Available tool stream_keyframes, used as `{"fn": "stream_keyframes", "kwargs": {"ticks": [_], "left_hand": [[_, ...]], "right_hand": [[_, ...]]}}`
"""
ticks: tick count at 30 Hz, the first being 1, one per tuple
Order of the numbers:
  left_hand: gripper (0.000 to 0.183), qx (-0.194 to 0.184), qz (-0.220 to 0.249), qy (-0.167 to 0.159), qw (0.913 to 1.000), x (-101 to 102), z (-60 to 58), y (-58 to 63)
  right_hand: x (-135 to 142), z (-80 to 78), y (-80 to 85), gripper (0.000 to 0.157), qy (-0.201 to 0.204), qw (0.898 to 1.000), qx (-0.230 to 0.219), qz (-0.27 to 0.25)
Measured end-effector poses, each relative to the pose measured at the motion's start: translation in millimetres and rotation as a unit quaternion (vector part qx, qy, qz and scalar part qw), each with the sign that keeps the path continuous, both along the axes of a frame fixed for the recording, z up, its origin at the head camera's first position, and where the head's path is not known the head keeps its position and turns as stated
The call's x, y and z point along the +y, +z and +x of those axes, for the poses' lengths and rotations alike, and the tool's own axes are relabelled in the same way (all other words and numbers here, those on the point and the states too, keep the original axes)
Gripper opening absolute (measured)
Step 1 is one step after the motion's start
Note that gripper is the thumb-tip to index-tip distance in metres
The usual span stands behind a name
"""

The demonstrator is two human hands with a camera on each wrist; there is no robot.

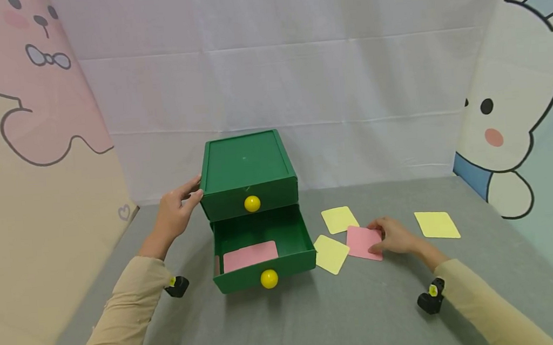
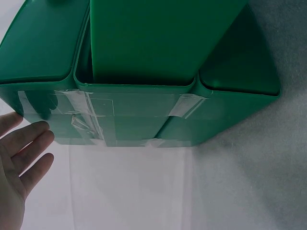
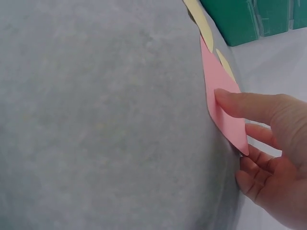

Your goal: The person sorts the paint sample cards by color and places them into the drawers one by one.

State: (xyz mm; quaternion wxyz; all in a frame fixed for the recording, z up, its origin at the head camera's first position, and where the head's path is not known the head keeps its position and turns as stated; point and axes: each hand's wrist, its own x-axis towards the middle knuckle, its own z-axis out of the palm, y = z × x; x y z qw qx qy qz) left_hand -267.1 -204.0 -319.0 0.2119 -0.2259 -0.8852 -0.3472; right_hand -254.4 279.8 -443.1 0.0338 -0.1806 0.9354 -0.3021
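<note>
A green drawer cabinet (image 1: 248,161) with yellow knobs stands at the middle of the table. One drawer (image 1: 265,271) below its top drawer is pulled out, and a pink card (image 1: 250,256) lies in it. My left hand (image 1: 174,213) touches the cabinet's upper left side, fingers fairly straight; the left wrist view shows the cabinet's taped side (image 2: 139,115). On the right, my right hand (image 1: 395,236) pinches another pink card (image 1: 361,241) by its right side. In the right wrist view the thumb (image 3: 240,103) lies on top of that card, other fingers at its edge.
Two yellow cards (image 1: 340,219) (image 1: 331,253) lie between the cabinet and the pink card. Farther right lies another yellow card (image 1: 438,225). Grey cloth (image 1: 356,318) covers the table, a white curtain (image 1: 347,80) hangs behind, and printed cloth panels flank both sides.
</note>
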Motion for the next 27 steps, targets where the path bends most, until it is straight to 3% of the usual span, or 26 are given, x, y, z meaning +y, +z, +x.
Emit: {"fn": "stream_keyframes", "kwargs": {"ticks": [10,19,27], "left_hand": [[0.043,0.002,0.001,-0.003,1.0000,-0.8,-0.9,-0.8],[0.043,0.009,0.002,-0.010,0.9999,0.0,-0.6,0.5],[0.044,0.015,-0.003,-0.006,0.9999,-0.9,-1.4,-0.4]], "right_hand": [[1.7,-1.0,10.3,0.022,-0.023,0.997,-0.035,-0.060],[4.9,-0.4,32.4,0.022,-0.035,0.995,-0.063,-0.075],[7.7,-0.9,70.3,0.024,-0.014,0.996,-0.039,-0.078]]}}
